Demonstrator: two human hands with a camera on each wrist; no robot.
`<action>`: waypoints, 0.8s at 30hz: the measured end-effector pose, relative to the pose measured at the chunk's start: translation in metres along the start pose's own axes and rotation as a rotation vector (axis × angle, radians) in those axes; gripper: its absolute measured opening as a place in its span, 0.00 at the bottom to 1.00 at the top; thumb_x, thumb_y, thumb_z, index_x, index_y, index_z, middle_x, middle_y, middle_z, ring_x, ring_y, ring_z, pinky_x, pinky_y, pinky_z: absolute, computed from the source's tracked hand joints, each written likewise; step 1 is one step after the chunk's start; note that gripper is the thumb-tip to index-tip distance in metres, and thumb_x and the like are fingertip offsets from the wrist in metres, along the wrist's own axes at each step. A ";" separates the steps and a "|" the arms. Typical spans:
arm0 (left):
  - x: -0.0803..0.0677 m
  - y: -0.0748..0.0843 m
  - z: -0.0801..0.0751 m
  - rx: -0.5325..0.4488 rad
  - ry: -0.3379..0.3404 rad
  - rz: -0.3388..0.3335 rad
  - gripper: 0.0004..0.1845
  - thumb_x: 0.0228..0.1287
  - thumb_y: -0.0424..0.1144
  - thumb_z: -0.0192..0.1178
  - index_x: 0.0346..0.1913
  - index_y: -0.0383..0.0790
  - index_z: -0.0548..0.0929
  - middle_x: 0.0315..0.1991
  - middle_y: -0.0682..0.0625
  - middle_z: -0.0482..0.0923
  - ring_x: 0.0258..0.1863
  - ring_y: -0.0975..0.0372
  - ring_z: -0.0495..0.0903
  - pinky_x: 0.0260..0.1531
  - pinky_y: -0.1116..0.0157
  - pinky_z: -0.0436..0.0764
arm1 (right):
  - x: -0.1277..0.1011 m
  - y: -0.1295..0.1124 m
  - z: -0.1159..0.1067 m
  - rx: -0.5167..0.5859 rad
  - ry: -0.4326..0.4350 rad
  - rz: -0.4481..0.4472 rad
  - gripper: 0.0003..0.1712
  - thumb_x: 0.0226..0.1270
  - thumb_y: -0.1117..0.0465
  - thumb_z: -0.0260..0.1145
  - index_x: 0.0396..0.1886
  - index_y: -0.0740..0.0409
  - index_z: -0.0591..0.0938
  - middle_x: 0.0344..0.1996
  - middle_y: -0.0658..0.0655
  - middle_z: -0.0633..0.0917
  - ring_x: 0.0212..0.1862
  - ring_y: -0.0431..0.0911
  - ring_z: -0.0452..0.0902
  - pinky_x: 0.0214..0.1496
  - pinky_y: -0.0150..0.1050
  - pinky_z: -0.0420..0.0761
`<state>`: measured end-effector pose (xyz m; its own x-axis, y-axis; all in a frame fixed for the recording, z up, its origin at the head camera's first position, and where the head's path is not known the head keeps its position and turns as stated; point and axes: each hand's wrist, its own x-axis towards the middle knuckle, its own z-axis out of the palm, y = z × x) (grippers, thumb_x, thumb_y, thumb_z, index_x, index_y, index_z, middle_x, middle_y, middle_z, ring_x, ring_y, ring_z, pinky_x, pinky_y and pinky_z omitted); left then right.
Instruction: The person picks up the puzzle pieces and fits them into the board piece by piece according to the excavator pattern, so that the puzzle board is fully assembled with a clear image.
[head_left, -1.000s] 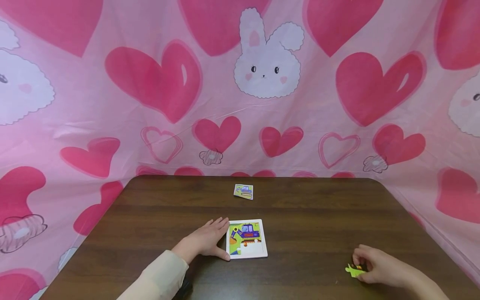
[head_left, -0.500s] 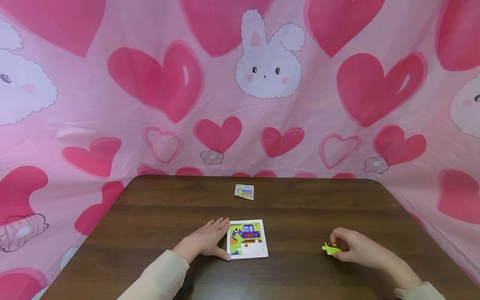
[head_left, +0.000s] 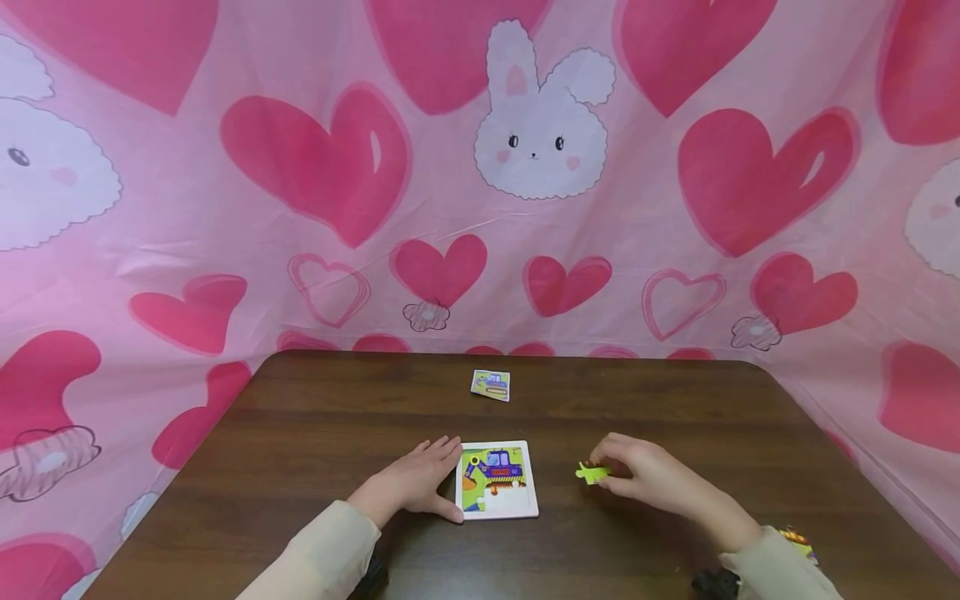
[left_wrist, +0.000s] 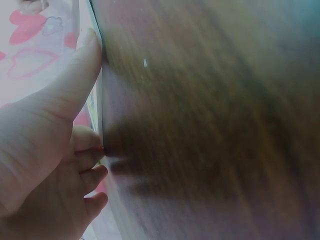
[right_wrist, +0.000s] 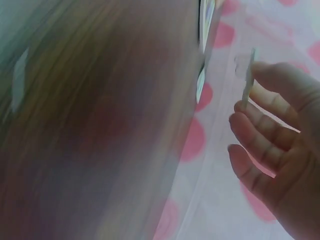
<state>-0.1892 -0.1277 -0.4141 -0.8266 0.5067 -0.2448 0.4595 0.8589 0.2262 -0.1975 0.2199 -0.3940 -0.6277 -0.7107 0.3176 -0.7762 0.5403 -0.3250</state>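
My left hand [head_left: 420, 481] lies beside the square jigsaw board [head_left: 532, 475], thumb at its lower left corner and straight fingers at its upper left edge. The board has a white border and a purple digger picture; its lower right part shows bare white. To the right, my right hand [head_left: 651, 473] pinches a green jigsaw piece [head_left: 592, 473] between thumb and fingers, just above the table and apart from the board. In the right wrist view that piece [right_wrist: 248, 80] appears edge-on, its other fingers loosely bent.
Behind the board lies a small digger picture card [head_left: 491, 384]. Another colourful piece [head_left: 799, 543] shows partly behind the right sleeve [head_left: 780, 568]. The dark wooden table [head_left: 360, 392] ends at a pink cloth [head_left: 615, 225] with hearts and rabbits.
My right hand has carried the green jigsaw piece leftward and farther from me, from the table's right side towards the board. The left hand has stayed at the board's left edge.
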 end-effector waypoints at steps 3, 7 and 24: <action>0.000 0.001 -0.001 -0.002 0.004 0.004 0.52 0.44 0.64 0.64 0.67 0.34 0.61 0.69 0.43 0.54 0.68 0.52 0.50 0.65 0.53 0.51 | 0.011 -0.010 0.006 -0.016 0.005 -0.009 0.11 0.52 0.62 0.72 0.34 0.52 0.79 0.31 0.41 0.77 0.27 0.33 0.68 0.28 0.29 0.72; -0.001 0.001 -0.001 -0.004 0.003 0.006 0.52 0.44 0.64 0.64 0.67 0.34 0.61 0.69 0.43 0.54 0.68 0.52 0.50 0.65 0.53 0.51 | 0.026 -0.023 0.016 -0.009 -0.012 -0.035 0.10 0.52 0.60 0.72 0.33 0.50 0.80 0.31 0.41 0.78 0.28 0.36 0.71 0.29 0.29 0.74; -0.004 0.002 -0.002 0.000 0.011 0.011 0.52 0.45 0.64 0.64 0.67 0.33 0.62 0.69 0.43 0.55 0.68 0.52 0.51 0.65 0.54 0.51 | 0.068 -0.060 0.059 -0.140 -0.135 -0.175 0.07 0.55 0.50 0.70 0.31 0.46 0.86 0.30 0.40 0.81 0.35 0.32 0.75 0.36 0.28 0.73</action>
<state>-0.1858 -0.1278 -0.4113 -0.8252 0.5150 -0.2320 0.4684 0.8534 0.2285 -0.1900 0.1121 -0.4052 -0.4765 -0.8475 0.2337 -0.8790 0.4540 -0.1458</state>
